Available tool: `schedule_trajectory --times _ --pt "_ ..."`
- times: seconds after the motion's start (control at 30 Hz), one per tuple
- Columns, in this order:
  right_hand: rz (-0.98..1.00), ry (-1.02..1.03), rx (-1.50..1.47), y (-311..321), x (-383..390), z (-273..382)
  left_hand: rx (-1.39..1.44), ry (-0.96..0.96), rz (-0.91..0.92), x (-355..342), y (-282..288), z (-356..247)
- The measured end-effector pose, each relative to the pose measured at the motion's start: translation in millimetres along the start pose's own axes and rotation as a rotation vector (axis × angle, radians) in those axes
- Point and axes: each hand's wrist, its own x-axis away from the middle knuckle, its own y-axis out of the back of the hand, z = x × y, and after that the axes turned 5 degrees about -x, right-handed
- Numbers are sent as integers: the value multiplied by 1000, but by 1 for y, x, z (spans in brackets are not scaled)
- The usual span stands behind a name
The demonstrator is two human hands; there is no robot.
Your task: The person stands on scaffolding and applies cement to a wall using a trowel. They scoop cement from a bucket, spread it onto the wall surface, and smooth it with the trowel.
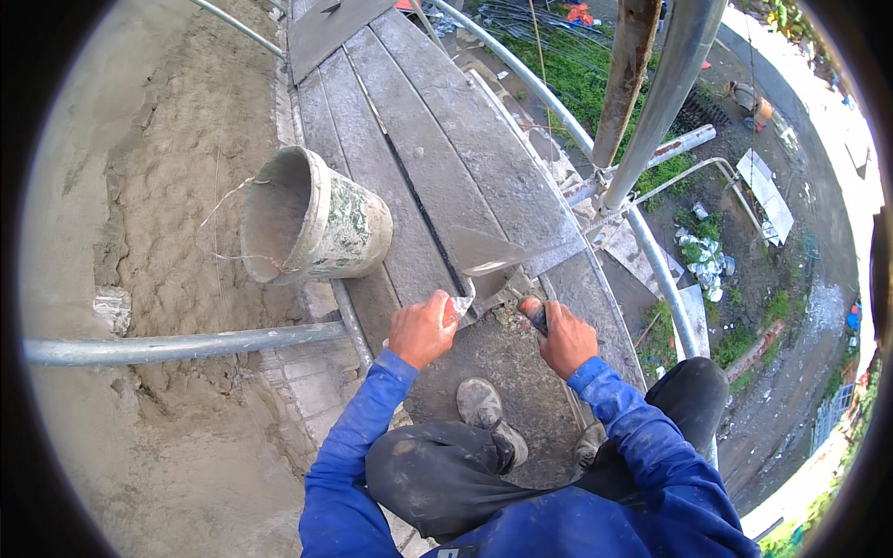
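Note:
My left hand point(423, 329) is closed round the pale, mortar-smeared handle of a trowel point(482, 249), whose grey blade stretches away over the planks. Beside it, my right hand point(567, 341) grips a dark tool handle with an orange end point(533, 311); the rest of that tool cannot be made out clearly against the blade and boards. A mortar-stained bucket point(352, 221) lies tilted to the left of the blade, its mouth facing left and its thin wire handle hanging out. My hands are apart, above the boards near my boots.
Long scaffold planks point(423, 121) run away from me, with a dark gap between them. A metal pipe point(186, 346) crosses at left, before the rough mortared wall point(177, 205). Upright poles point(665, 102) and a rail point(665, 279) border the drop at right. Grass and debris lie below.

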Motion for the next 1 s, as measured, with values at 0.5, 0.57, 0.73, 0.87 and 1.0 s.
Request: schedule_trajectory --times 0.5,0.57,0.73,0.87,1.0 --pt "11 4 17 -3 1 -1 29 351 -81 20 -39 58" --pt "12 7 23 -1 1 -2 67 299 -91 36 -44 45" --pt "24 -40 6 -1 2 -7 -4 145 20 65 -52 24" --pt "25 -17 40 -12 1 -14 -67 251 139 51 -76 34" --pt "48 41 23 -15 13 0 -98 532 141 6 -90 96"
